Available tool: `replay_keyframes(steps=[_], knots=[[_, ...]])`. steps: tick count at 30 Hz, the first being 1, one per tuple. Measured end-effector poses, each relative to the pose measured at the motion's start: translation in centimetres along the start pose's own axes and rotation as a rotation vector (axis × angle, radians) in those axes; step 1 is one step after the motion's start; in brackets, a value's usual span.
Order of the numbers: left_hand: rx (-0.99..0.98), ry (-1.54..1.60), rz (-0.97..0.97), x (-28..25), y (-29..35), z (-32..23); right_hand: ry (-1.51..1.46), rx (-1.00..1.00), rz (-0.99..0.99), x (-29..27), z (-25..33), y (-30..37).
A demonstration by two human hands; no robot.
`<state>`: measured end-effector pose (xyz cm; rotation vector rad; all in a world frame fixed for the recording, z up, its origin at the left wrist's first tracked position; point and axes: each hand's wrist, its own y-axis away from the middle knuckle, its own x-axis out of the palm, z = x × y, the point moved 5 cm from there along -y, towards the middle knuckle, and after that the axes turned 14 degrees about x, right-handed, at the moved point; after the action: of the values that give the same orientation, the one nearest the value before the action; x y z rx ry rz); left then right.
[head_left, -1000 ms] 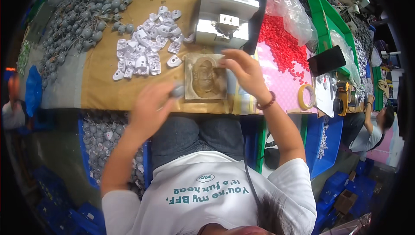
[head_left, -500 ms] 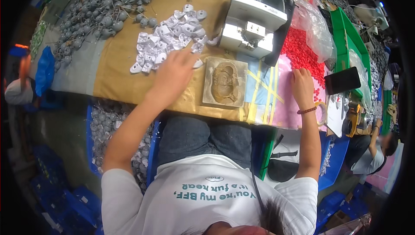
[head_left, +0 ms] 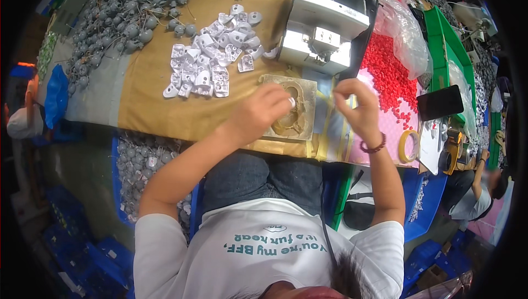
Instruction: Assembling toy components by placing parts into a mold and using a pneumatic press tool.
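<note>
Pinching a small white piece in the left hand, just over the oval cavity of the flat tan block mid-frame, can't tell if touching; holding the right hand farther off, just right of the block, curled thumb to forefinger, can't tell if grasping anything. Reading the oval cavity's long axis as roughly up-down in frame, lying under and to the right of that left pinch. Farther out, seeing heaped white parts upper left of centre, then red bits upper right, pale machine at top
</note>
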<state>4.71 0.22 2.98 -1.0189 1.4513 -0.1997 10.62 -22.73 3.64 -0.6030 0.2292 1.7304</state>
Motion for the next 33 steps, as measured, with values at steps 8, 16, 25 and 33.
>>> replay_keyframes(steps=[8,16,25,33], knots=[[-0.384,0.184,0.064,1.6,0.0,0.8,0.048,-0.325,0.125,5.5,3.4,-0.1],[-0.522,0.093,-0.113,-4.3,2.5,6.1,0.493,-0.511,0.174,7.9,3.9,1.1],[-0.619,-0.824,0.145,-13.8,7.8,23.3,0.53,-0.431,0.159,8.1,3.2,1.9],[-0.443,-0.878,0.32,-14.5,8.7,28.3,0.241,-0.219,0.099,6.3,3.6,0.8]])
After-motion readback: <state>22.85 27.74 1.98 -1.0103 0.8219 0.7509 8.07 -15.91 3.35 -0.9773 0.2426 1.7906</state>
